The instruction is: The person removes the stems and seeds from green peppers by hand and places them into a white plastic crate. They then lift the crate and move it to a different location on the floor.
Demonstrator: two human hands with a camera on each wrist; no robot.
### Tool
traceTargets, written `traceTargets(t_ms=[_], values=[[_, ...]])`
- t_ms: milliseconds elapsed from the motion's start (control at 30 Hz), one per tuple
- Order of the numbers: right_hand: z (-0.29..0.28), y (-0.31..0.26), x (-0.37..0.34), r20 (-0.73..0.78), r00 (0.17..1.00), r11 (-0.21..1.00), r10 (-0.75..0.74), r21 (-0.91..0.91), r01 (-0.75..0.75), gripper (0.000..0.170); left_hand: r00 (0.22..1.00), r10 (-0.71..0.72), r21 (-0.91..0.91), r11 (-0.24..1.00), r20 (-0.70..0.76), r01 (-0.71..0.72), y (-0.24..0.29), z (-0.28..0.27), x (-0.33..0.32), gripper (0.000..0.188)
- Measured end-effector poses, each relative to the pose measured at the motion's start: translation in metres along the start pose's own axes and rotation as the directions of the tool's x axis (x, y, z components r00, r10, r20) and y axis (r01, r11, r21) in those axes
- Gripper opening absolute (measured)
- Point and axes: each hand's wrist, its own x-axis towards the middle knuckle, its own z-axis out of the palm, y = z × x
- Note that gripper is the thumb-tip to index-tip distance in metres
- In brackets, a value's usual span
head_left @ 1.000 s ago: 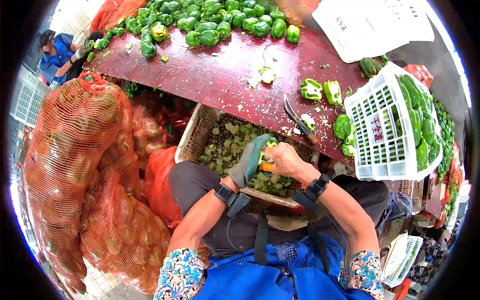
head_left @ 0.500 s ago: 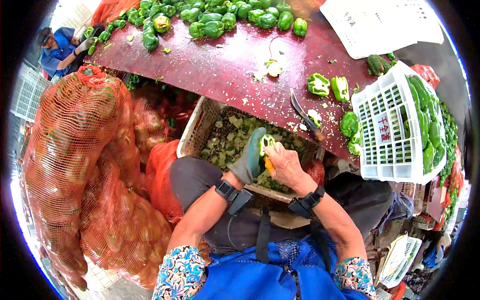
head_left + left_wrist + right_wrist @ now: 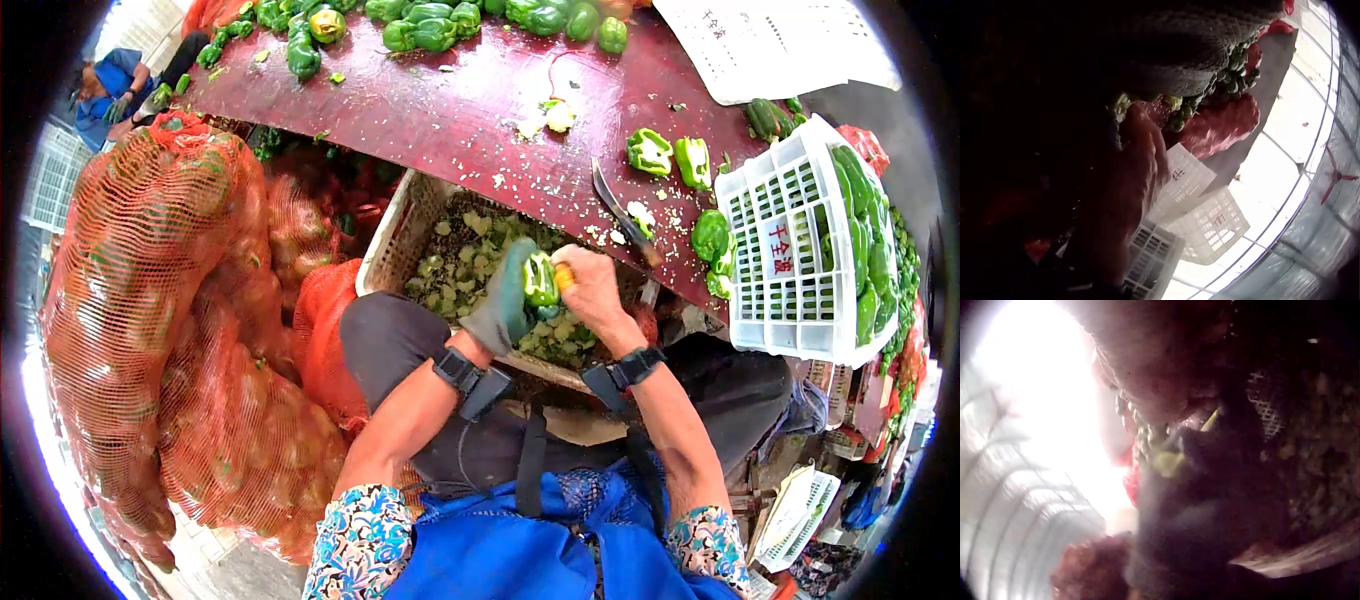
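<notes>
Holding a cut-open green bell pepper (image 3: 541,284), a person's left hand (image 3: 503,302) in a grey-green glove works above a pale, scrap-filled plastic crate (image 3: 388,232), while the bare right hand (image 3: 592,290) grips an orange handle (image 3: 565,276) just beside the pepper. Beyond, a curved knife (image 3: 618,208) lies on the glossy dark-red worktop (image 3: 440,115); a white lattice crate (image 3: 748,215) of green peppers stands at right, bulging orange mesh sacks (image 3: 150,330) at left.

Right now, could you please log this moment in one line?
left hand: gloved, holds cut green pepper | right hand: bare, grips orange handle | below hands: crate with scraps | on table: curved knife
</notes>
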Motion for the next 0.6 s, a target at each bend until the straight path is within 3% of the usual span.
traceTargets(t_ms=[33,67,133,167,233,267,300,333,367,467,600], values=[[-0.015,-0.013,0.004,-0.105,0.994,0.988,0.021,0.154,-0.005,0.019,0.989,-0.044,-0.182,0.981,0.139,0.070,0.010,0.003,0.001,0.037],[-0.028,-0.019,0.005,-0.148,0.987,0.985,0.069,0.169,-0.044,0.013,0.998,-0.022,-0.067,0.997,0.066,0.026,0.015,0.007,-0.003,0.040],[-0.052,-0.027,-0.001,0.010,0.996,0.986,0.088,-0.140,-0.086,0.010,0.989,-0.003,-0.146,0.989,0.145,0.024,0.021,0.006,-0.003,0.044],[-0.057,-0.027,-0.003,-0.025,0.994,0.948,-0.111,-0.303,0.098,0.014,0.989,0.035,-0.134,0.991,0.144,-0.016,0.021,0.008,-0.004,0.043],[-0.061,-0.042,0.001,-0.021,0.997,0.975,0.080,-0.204,-0.083,0.014,0.982,0.113,-0.110,0.989,0.152,-0.097,0.021,0.013,-0.004,0.042],[-0.059,-0.049,0.003,-0.008,0.984,0.973,0.177,-0.150,-0.176,0.014,0.964,0.203,-0.011,0.979,0.170,-0.204,0.016,0.009,-0.001,0.040],[-0.050,-0.047,0.006,-0.010,0.987,0.986,0.158,-0.044,-0.158,0.019,0.938,0.287,0.089,0.947,0.196,-0.308,0.008,0.000,0.005,0.038],[-0.044,-0.049,0.008,0.091,0.971,0.968,0.220,-0.145,-0.206,0.024,0.903,0.363,0.187,0.894,0.231,-0.408,0.002,-0.008,0.009,0.037],[-0.038,-0.055,0.010,0.111,0.970,0.956,0.216,-0.226,-0.187,0.026,0.787,0.533,0.436,0.656,0.310,-0.616,-0.005,-0.014,0.012,0.034],[-0.022,-0.057,0.013,0.141,0.965,0.913,0.223,-0.378,-0.155,0.025,0.790,0.542,0.581,0.556,0.288,-0.594,0.005,-0.004,0.002,0.033],[-0.007,-0.040,0.010,0.156,0.974,0.909,0.163,-0.409,-0.086,0.014,0.908,0.418,0.538,0.764,0.005,-0.355,-0.002,0.004,0.004,0.032]])
